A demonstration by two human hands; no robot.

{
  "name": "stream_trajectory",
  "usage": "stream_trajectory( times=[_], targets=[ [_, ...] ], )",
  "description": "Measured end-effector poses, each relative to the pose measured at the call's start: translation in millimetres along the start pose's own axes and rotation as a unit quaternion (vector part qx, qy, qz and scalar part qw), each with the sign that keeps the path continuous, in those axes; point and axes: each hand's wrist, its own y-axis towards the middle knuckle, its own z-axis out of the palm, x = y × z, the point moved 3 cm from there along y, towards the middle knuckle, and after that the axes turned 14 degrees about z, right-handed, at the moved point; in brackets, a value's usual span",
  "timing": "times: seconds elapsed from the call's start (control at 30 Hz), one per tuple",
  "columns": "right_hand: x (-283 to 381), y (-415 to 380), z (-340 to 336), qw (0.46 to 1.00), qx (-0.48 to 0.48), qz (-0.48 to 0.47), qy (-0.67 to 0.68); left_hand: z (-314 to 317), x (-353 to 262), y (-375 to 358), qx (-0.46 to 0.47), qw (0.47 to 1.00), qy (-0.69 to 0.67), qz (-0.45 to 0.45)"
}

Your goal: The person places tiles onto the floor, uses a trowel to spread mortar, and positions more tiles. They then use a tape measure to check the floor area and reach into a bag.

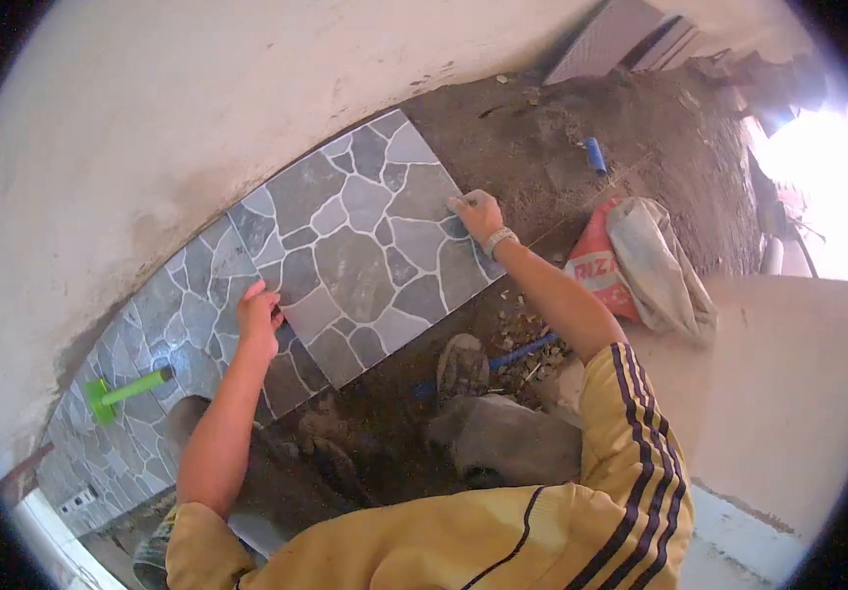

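Observation:
A large square floor tile (353,273) with a grey stone pattern and pale joint lines lies beside the wall, its left edge along the tiles behind it. My right hand (480,214), with a band on the wrist, grips the tile's right edge, thumb on top and fingers partly hidden. At the opposite edge, my left hand (260,317) has its fingers curled, with fingertips against the tile's border. Further left on the patterned floor (198,285) rests a bright green mallet (129,389).
Bare soil (532,128) stretches to the right of the tile. A blue tube (595,155) and a red and beige sack (655,261) lie there. Boards (606,41) lean on the wall (198,88). A blue pipe (527,349) and rubble are near my shoe (463,364).

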Motion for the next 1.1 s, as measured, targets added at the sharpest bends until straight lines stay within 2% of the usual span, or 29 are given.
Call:
stream_trajectory(
  times=[0.23, 0.33, 0.37, 0.5, 0.6, 0.67, 0.73, 0.77, 0.87, 0.97, 1.07, 1.1],
  targets=[
    [0, -1, -9, 0.999, -0.026, 0.008, 0.02, -7, 8, 11, 0.002, 0.995, -0.095, -0.038],
    [-3, -8, -9, 0.999, -0.011, 0.044, 0.023, 21, -28, -17, 0.08, 0.961, -0.249, -0.092],
    [-6, -8, -6, 0.998, -0.005, 0.053, 0.027, 20, -31, -16, 0.129, 0.961, -0.225, -0.098],
    [-7, 0, -5, 0.998, -0.003, 0.05, 0.036, 28, -30, -11, 0.192, 0.937, -0.261, -0.129],
    [12, -4, -18, 0.999, -0.009, 0.047, 0.018, 22, -18, -5, 0.219, 0.928, -0.277, -0.119],
    [10, -3, -15, 0.999, -0.018, 0.038, 0.021, 22, -23, -8, 0.22, 0.941, -0.239, -0.098],
    [6, -7, -16, 0.998, -0.058, -0.009, 0.033, 27, -22, -10, 0.25, 0.95, -0.181, -0.041],
    [7, -7, -21, 0.997, -0.062, -0.043, -0.005, 26, -26, -14, 0.24, 0.945, -0.202, -0.097],
    [5, 3, -20, 0.99, -0.089, -0.104, -0.018, 19, 8, 21, 0.28, 0.918, -0.257, -0.109],
    [2, -22, -31, 0.976, -0.171, -0.053, -0.122, 11, 33, 23, 0.29, 0.902, -0.3, -0.113],
    [1, -60, -61, 0.952, -0.291, 0.051, -0.076, 13, 23, 25, 0.322, 0.891, -0.311, -0.082],
    [-18, -64, -64, 0.945, -0.309, 0.056, -0.086, 12, 24, 28, 0.336, 0.884, -0.315, -0.082]
  ],
)
